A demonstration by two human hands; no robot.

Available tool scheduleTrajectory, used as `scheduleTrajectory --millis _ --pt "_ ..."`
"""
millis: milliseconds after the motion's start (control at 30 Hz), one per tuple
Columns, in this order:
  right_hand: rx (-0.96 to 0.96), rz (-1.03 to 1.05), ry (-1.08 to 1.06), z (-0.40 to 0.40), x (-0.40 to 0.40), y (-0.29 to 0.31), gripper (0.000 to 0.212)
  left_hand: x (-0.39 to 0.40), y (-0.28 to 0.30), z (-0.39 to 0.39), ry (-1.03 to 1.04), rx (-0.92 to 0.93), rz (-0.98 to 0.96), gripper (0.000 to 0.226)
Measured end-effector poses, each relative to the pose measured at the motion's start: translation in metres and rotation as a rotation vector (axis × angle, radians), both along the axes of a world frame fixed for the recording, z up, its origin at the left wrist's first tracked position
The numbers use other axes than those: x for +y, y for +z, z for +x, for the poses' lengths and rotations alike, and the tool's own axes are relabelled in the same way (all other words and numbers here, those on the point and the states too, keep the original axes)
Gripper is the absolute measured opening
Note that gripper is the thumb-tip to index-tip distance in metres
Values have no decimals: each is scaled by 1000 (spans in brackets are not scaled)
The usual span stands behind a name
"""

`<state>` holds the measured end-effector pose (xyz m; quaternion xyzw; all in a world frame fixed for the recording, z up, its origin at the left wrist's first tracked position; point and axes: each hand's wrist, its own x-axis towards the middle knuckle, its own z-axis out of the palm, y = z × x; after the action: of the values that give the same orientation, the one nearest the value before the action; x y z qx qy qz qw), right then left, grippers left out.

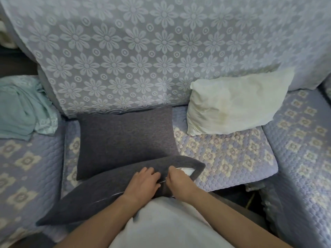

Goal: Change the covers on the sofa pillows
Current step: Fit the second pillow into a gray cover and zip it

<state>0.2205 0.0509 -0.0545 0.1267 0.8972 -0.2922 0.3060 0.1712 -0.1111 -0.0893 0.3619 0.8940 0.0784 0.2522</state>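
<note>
A pillow in a dark grey cover (100,192) lies tilted across the front edge of the sofa seat, against my body. My left hand (143,183) presses on the cover beside its zipper edge. My right hand (177,179) pinches that edge, where a slit shows the white insert (186,170). A second dark grey pillow (125,138) lies flat on the seat behind it. A bare cream pillow without a cover (234,102) leans against the backrest to the right.
A crumpled pale teal cloth (23,111) lies on the left seat. The sofa has a quilted lilac floral seat cover (232,151) and a lace floral throw (143,51) over the backrest. A dark gap (250,196) opens at the right, beside another quilted seat.
</note>
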Motion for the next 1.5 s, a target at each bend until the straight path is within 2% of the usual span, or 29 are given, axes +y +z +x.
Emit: scheduleTrajectory --millis 33,100,200,267,333,533,667,800,900,933,1000,1067,1133,1200,1267,1300,1367,1433,1500 --pt "10 47 43 1 -3 -1 5 4 0 0 0 22 2 20" --pt "40 174 150 4 -6 3 15 14 1 3 -41 67 -45 11" --pt "122 339 262 7 -1 7 19 26 8 13 -86 133 -137 29" --pt "148 428 237 8 5 10 17 33 15 18 -104 142 -152 33" --pt "129 489 204 10 16 8 25 39 23 20 -131 150 -173 33" --pt "145 501 175 14 52 16 40 54 28 19 -137 176 -203 30" --pt "189 529 66 8 103 11 24 50 29 12 -61 224 -255 19" --pt "211 468 -58 11 136 1 25 48 18 11 -103 255 -202 29" --pt "122 502 16 10 138 5 21 32 12 4 -46 227 -193 21" --pt "107 552 65 11 138 6 25 18 9 2 31 199 -222 31" --pt "198 596 129 10 134 0 40 -15 9 3 194 119 -268 52" --pt "239 455 259 9 124 -12 59 -56 8 13 313 108 -331 67" --pt "114 346 444 7 107 -28 86 -102 6 20 401 148 -411 82" --pt "28 409 507 0 93 -42 96 -141 5 23 441 133 -523 90" --pt "11 476 535 -7 85 -48 73 -153 17 17 472 48 -619 68" --pt "13 491 593 -16 81 -46 53 -153 24 8 495 3 -625 50" --pt "27 493 640 -33 85 -30 26 -151 40 -20 499 -38 -557 35" --pt "92 487 620 -63 95 3 20 -155 69 -61 482 -85 -489 30" --pt "105 452 623 -103 111 48 24 -160 109 -112 381 -115 -498 23"
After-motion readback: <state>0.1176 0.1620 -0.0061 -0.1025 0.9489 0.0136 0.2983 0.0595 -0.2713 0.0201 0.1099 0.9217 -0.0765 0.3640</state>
